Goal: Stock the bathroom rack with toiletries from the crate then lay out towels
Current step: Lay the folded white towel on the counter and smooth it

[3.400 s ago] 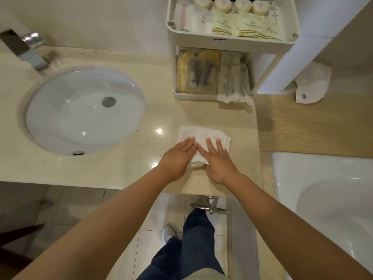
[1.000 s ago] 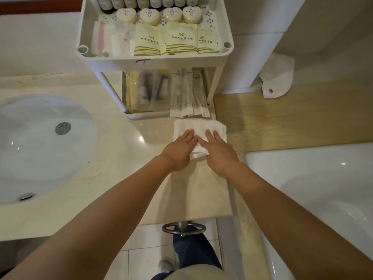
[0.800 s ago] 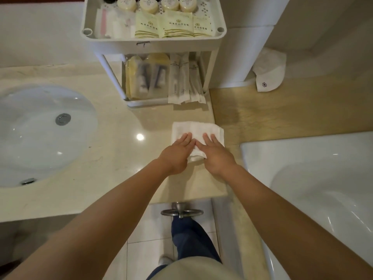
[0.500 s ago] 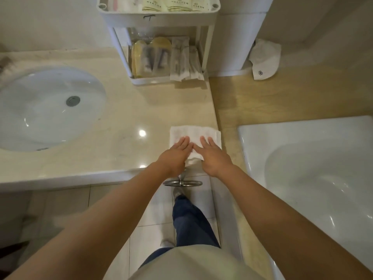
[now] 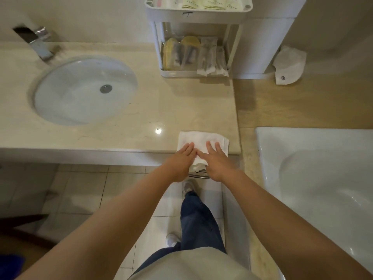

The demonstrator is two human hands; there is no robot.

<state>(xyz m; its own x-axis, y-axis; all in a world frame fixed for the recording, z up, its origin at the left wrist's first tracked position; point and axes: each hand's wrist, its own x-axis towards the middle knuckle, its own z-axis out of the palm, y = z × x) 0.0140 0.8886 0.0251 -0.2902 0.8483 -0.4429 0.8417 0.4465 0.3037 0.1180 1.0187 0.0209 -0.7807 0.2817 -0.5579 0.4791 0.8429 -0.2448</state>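
Left grip point(image 5: 181, 161), right grip point(image 5: 218, 161) flat, clasping nothing; I'm pressing towel point(image 5: 201, 138) at bench point(image 5: 121, 134) edge, laying it out; next probably calling for squaring overhang.

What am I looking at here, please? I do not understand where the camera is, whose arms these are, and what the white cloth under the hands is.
There is no machine here. One camera sits on a person's head and looks down, so the two bare arms are that person's own. The left hand and the right hand lie flat, fingers straight, on a folded white towel at the front edge of the stone counter. The towel's near end seems to hang over that edge. Neither hand grips anything. To the left is a round sink with a tap. At the back stands a white rack with packed toiletries on its shelves. On the right is a white bathtub.
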